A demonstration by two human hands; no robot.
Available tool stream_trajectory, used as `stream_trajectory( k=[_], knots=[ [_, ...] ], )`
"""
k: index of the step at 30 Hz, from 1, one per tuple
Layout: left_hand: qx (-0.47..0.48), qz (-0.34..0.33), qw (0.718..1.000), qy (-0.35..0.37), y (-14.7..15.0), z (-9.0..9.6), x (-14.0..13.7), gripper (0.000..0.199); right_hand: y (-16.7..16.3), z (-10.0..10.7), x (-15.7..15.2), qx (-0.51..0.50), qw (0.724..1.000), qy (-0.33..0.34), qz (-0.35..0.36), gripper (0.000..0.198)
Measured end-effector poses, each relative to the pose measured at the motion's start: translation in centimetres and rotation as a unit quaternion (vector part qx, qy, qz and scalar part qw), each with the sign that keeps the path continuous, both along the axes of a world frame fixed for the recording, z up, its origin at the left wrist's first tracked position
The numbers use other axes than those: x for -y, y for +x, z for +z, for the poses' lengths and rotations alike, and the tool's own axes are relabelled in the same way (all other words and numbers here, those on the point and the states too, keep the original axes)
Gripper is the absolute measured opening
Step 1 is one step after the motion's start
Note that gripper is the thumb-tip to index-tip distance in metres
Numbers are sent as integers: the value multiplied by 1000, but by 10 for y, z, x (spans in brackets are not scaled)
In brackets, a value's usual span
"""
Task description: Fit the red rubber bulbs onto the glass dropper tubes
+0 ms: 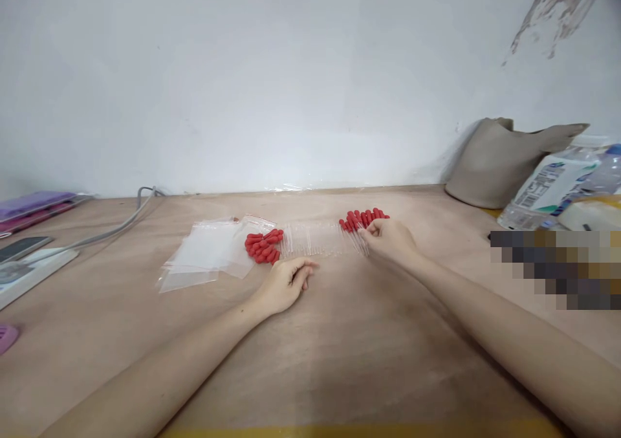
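Droppers with red rubber bulbs and thin clear tubes lie in two groups. The left droppers (263, 246) have their bulbs heaped beside the plastic bags. The right droppers (363, 219) lie in a slanted row, bulbs towards the wall. Between the groups, clear tubes (310, 239) are laid side by side. My right hand (391, 239) has thumb and fingers pinched on the tube of a dropper in the right group. In front of the left group rests my left hand (288, 284), index finger stretched out, other fingers loosely bent, nothing visible in it.
Clear zip bags (206, 250) overlap left of the droppers. A grey cable (116, 229), a phone (24, 249) and purple packages (39, 205) are at the far left. A taupe bag (504, 160) and a labelled plastic bottle (546, 182) stand at the right by the wall.
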State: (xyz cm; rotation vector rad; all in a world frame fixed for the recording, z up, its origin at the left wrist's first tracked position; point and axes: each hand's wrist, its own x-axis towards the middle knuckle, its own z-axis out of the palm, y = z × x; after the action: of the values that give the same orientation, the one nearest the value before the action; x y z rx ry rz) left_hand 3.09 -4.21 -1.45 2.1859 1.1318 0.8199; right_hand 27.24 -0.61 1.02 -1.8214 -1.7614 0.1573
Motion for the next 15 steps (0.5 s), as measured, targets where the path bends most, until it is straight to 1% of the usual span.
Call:
stream_trajectory(
  k=[3, 6, 11, 13, 15],
  knots=[
    [-10, -4, 1000, 29, 0, 2, 1, 23, 3, 0, -16, 27, 997, -11, -73, 27],
    [-30, -6, 998, 50, 0, 2, 2, 21, 6, -7, -24, 25, 994, -17, -104, 27],
    [-33, -24, 997, 58, -1, 1, 1, 19, 14, -15, -27, 58, 991, -46, -115, 37],
    [-34, -27, 997, 64, -1, 1, 1, 19, 15, -16, -26, 65, 991, -34, -110, 38],
    [-41, -29, 996, 67, -1, 2, 1, 19, 12, -15, -22, 56, 993, -6, -103, 36]
  ],
)
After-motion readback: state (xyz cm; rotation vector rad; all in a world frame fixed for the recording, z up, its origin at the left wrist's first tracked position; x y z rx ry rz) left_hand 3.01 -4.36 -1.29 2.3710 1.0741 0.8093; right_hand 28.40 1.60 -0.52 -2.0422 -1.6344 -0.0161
